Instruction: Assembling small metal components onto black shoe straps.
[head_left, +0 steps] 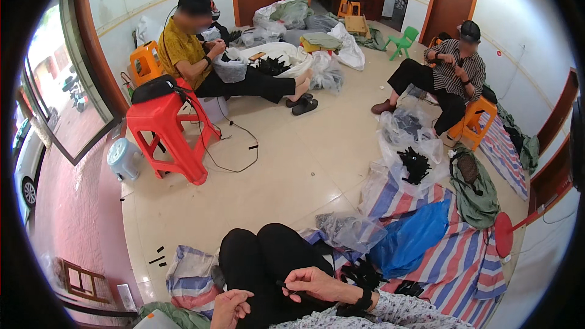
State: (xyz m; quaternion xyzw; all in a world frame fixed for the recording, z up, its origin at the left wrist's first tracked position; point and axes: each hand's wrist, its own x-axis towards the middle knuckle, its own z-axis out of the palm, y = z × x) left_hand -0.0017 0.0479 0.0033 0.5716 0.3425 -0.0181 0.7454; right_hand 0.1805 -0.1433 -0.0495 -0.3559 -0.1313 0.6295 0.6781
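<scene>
Over my black-trousered lap, my right hand is closed in a pinch. A small black piece sticks out at its fingertips, barely distinct from the dark cloth. My left hand is a little lower and to the left, apart from the right one. Its fingers are curled with the tips together, and whatever may be between them is too small to make out. Beside my right forearm lies a pile of black strips on a striped plastic sheet.
A blue plastic bag and a clear bag lie right of my knees. Several black strips are on the floor at left. A red stool trails a cable. Two people sit working farther off.
</scene>
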